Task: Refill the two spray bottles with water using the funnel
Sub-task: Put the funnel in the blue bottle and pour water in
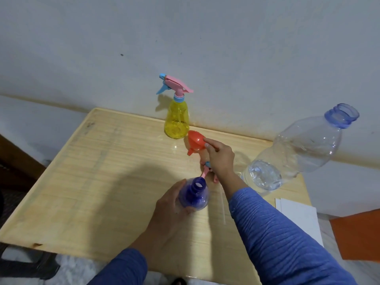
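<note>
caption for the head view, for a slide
Left hand holds open blue bottle; right hand pinches orange funnel.

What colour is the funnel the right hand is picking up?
Orange-red funnel, pinched by the right hand, clearest in the head view.

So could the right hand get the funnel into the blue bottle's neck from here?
Probably yes. The right hand already pinches the orange funnel, the blue bottle stands uncapped in the left hand, and nothing lies between them.

Left hand point(164, 204) grips the uncapped blue plastic spray bottle point(194, 195); right hand point(221, 156) pinches the orange plastic funnel point(196, 141) beside the yellow translucent spray bottle point(176, 118) on the pale wooden table point(92, 182).
</note>
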Demonstrator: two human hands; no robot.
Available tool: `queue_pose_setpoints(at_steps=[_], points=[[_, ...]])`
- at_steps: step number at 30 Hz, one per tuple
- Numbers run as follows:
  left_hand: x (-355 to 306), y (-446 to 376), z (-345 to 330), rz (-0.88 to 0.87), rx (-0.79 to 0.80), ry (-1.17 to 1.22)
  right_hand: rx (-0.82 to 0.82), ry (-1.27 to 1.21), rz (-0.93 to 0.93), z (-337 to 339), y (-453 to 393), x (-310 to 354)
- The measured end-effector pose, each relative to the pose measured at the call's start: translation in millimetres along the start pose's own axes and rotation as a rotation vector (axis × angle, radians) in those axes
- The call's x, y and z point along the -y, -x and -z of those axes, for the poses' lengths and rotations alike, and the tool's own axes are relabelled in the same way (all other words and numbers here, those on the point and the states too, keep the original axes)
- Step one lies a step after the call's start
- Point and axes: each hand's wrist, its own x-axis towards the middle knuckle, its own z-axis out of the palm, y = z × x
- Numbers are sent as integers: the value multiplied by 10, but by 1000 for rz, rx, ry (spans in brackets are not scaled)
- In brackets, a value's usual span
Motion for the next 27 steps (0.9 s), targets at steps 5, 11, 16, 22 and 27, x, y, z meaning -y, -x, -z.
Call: queue_pose_setpoints(at_steps=[5,11,16,22,27], points=[[-26,22,-1,21,-8,-8,87,144,110,174,154,86],[-67,6,25,-12,1,-18,198,238,79,110,130,-1],[-66,4,28,-29,-12,-14,393,375,179,22,8,-52],[-61,3,17,-3,-23,37,702,733,389,-101,-209,8],[-25,-6,6,25,-21,51,647,669,407,-143,-277,-58]])
